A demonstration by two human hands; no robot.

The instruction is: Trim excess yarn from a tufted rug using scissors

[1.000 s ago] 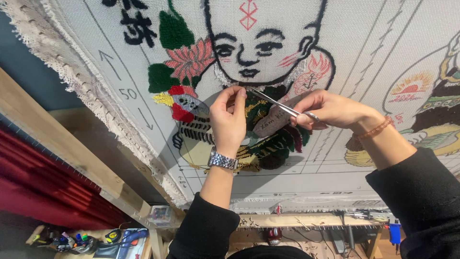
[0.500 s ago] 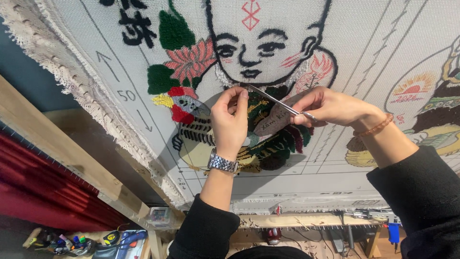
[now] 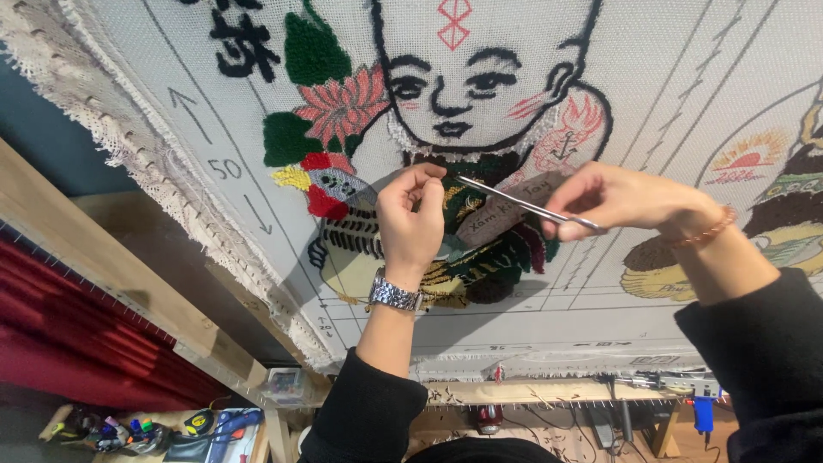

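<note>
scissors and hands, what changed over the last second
The right hand has drawn the slim metal scissors back to the right, so the tip now sits clear of the left hand instead of right at its fingertips. The left hand stays pinched at the same spot on the tufted cloth, just under the stitched figure's chin. The right hand keeps its grip on the scissors.

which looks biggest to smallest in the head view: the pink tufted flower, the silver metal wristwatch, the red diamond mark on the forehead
1. pink tufted flower
2. silver metal wristwatch, though it sits nearer the camera, so its true size is unsure
3. red diamond mark
</note>
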